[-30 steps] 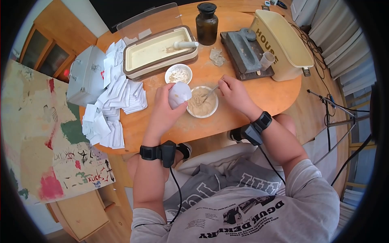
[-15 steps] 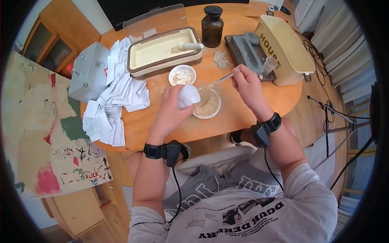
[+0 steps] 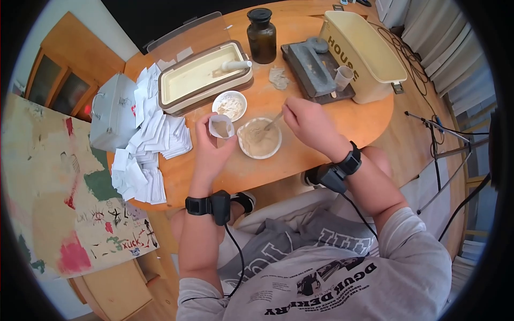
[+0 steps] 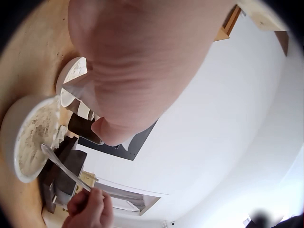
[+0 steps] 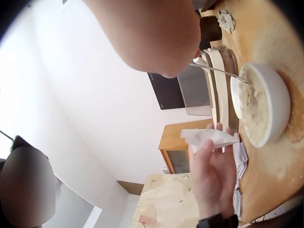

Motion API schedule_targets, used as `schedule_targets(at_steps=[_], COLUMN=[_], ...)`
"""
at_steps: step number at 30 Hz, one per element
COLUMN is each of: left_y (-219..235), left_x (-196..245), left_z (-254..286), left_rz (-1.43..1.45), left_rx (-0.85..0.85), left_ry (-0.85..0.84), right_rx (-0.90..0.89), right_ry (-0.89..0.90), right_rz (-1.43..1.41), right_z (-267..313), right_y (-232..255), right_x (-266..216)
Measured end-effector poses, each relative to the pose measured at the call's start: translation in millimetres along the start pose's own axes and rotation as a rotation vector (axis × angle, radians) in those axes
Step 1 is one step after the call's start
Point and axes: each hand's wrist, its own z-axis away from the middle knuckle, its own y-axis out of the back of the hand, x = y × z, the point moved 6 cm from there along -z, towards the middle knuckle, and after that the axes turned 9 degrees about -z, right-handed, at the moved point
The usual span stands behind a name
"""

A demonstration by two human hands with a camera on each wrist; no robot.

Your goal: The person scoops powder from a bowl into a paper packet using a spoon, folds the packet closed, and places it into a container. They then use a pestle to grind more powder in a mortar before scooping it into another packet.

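In the head view the left hand (image 3: 212, 155) grips a translucent plastic cup (image 3: 221, 127), its mouth facing up, just left of a white bowl (image 3: 261, 155) of beige paste. The right hand (image 3: 310, 125) pinches the handle of a metal spoon (image 3: 274, 121), whose tip is in the paste (image 3: 258, 139). The left wrist view shows the spoon (image 4: 66, 170) slanting into the bowl (image 4: 10, 135). In the right wrist view the cup (image 5: 209, 137) is between the left hand's thumb and fingers. A smaller bowl of white powder (image 3: 230, 105) stands behind the cup.
Behind are a cream tray (image 3: 201, 80) with a white roller, a dark jar (image 3: 262, 40) and a crumpled cloth (image 3: 278, 78). A grey stone block (image 3: 310, 67), a small cup (image 3: 344, 76) and a HOUSE bin (image 3: 369, 59) stand right. Paper packets (image 3: 166, 134) and a metal case (image 3: 113, 115) lie left.
The cup, tilted over the bowl before, is now upright and farther left. The spoon, lifted out half a second ago, is back in the paste.
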Motion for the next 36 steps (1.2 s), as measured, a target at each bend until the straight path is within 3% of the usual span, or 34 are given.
schedule_targets(at_steps=[4, 8, 11, 14, 16, 21, 25, 27, 28, 30, 33, 35, 36], left_y=[-5, -4, -3, -1, 0, -3, -8, -12, -14, -14, -5, -1, 2], left_x=[13, 10, 8, 3, 1, 7, 7, 10, 11, 9, 0, -4, -9], left_z=[2, 2, 3, 4, 5, 8, 9, 10, 10, 10, 9, 6, 5], left_rz=[0.197, 0.207, 0.220, 0.014, -0.370, -0.629, -0.691, -0.656, -0.622, -0.608, -0.605, -0.615, -0.411], left_rx=[-0.015, -0.050, -0.046, -0.053, -0.070, -0.035, -0.074, -0.090, -0.105, -0.089, -0.024, 0.018, 0.043], left_ry=[0.032, 0.017, 0.030, 0.020, 0.084, -0.030, -0.065, -0.065, -0.062, -0.068, -0.049, -0.038, 0.045], right_rx=[-0.056, -0.065, -0.042, -0.045, -0.028, 0.081, 0.113, 0.150, 0.151, 0.092, 0.145, 0.083, 0.028], right_ry=[-0.104, -0.326, -0.352, -0.422, -0.435, -0.465, -0.433, -0.123, -0.122, 0.047, 0.050, 0.064, 0.073], right_rz=[-0.131, -0.295, -0.337, -0.380, -0.388, -0.442, -0.450, -0.296, -0.295, -0.166, -0.092, -0.036, 0.018], right_z=[6, 12, 12, 12, 9, -2, -11, -10, -7, -6, -8, -8, -8], right_y=[-23, -36, -36, -31, -23, -5, 0, -3, -4, -4, 22, 20, 15], right_x=[17, 42, 53, 53, 50, 49, 24, -3, -8, -33, -39, -31, -27])
